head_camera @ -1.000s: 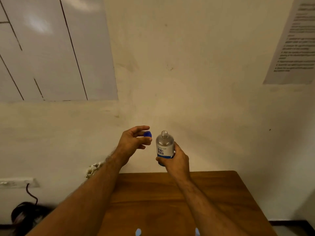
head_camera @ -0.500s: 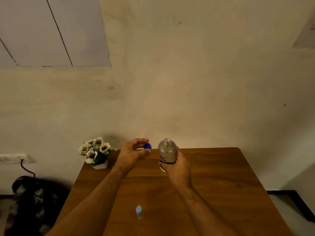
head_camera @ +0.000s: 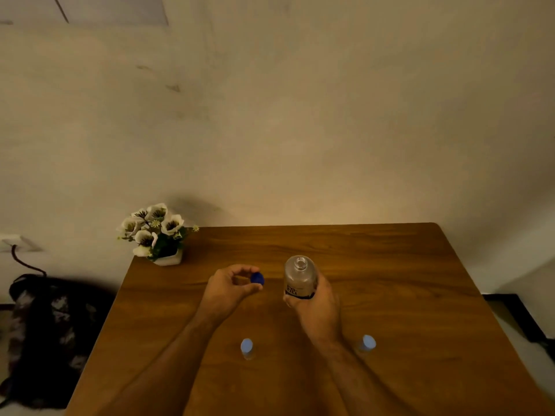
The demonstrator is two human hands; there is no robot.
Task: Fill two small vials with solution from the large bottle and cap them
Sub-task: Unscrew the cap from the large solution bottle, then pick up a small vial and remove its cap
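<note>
Right hand (head_camera: pixel 315 307) grips open bottle (head_camera: pixel 300 277) low at label; left hand (head_camera: pixel 231 288) pinches cap (head_camera: pixel 257 278); bottle likely light, smooth plastic, grip mid-body; vials (head_camera: pixel 247 347) capped

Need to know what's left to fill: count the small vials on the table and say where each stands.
2. One small vial stands near the front, below the left hand; the other vial stands right of the right forearm. Both wear light blue caps.
</note>
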